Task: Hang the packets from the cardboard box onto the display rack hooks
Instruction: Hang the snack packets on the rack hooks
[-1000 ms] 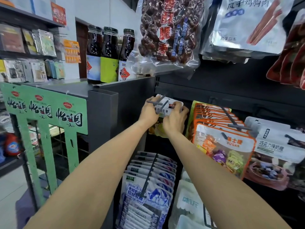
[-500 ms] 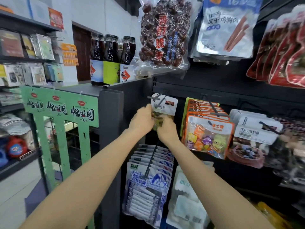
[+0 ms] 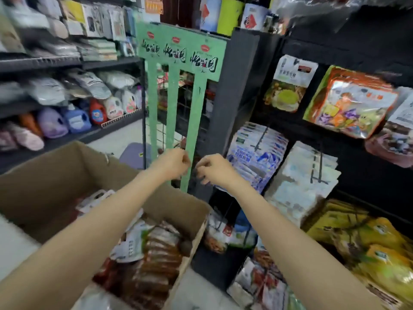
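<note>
The open cardboard box (image 3: 55, 175) stands low at the left, with several red-brown and white-green packets (image 3: 154, 253) inside. A white packet with green fruit (image 3: 288, 86) hangs on a hook of the black display rack (image 3: 357, 54), up on the right. My left hand (image 3: 173, 163) and my right hand (image 3: 212, 168) hover side by side in front of the rack's grey end post, above the box's far corner. Both hold nothing; the fingers are loosely curled and the view is blurred.
A green slatted stand (image 3: 183, 63) rises just behind my hands. More hanging packets fill the rack: orange candy bags (image 3: 350, 104), blue-white packets (image 3: 257, 157), yellow bags (image 3: 368, 247). Shelves with detergent bottles (image 3: 76, 119) run along the left. Bottles stand atop the rack's end.
Both hands have let go of the white packet, which stays on its hook, and dropped down away from the rack. My view has swung down and left, bringing the cardboard box into sight.
</note>
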Available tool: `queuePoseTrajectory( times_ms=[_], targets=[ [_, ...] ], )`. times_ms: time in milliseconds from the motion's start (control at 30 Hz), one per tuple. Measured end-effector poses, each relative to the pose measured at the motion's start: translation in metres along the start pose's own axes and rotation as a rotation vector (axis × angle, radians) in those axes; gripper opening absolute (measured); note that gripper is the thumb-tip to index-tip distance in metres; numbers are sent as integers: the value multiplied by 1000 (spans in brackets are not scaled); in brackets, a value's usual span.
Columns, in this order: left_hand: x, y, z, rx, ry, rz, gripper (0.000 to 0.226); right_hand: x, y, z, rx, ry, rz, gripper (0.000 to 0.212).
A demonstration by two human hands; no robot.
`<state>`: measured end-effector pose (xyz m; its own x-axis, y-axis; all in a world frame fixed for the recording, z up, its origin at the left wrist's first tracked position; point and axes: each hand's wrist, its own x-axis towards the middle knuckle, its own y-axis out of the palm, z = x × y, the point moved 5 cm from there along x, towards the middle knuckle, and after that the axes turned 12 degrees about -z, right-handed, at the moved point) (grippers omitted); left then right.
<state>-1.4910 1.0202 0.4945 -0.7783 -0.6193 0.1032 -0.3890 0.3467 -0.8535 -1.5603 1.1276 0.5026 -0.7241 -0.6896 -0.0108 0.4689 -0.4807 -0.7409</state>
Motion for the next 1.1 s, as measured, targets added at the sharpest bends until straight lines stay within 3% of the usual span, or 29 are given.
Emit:
queuePoseTrajectory(
  times_ms=[133, 267, 367, 567, 700, 800, 867, 1000, 1100],
  targets=[
    [-35, 17, 96, 35, -187, -5, 20, -8, 82, 10, -78, -42, 178, 21],
    [-63, 43, 181, 140, -369, 89, 19, -3, 158, 4, -148, -58, 310, 29],
    [-69, 66, 226, 143, -509, 160, 31, 10, 214, -6, -190, -72, 405, 47],
    [-56, 104, 296, 160, -755, 138, 42, 39, 316, -23, -234, -131, 562, 81],
    [-45, 107, 319, -128, -1059, -87, 44, 57, 364, -22, -278, -199, 612, 93],
    [-43, 104, 332, -296, -1237, -254, 62, 60, 385, -22, -311, -181, 661, 100],
    [-42, 98, 338, -377, -1294, -348, 62, 63, 391, -24, -322, -167, 648, 98],
    [-33, 92, 334, -295, -1171, -373, 17, 70, 379, -16, -270, -233, 559, 68],
    [-23, 84, 311, -382, -1090, -428, 21, 74, 354, -4, -237, -273, 437, 48]
  ],
)
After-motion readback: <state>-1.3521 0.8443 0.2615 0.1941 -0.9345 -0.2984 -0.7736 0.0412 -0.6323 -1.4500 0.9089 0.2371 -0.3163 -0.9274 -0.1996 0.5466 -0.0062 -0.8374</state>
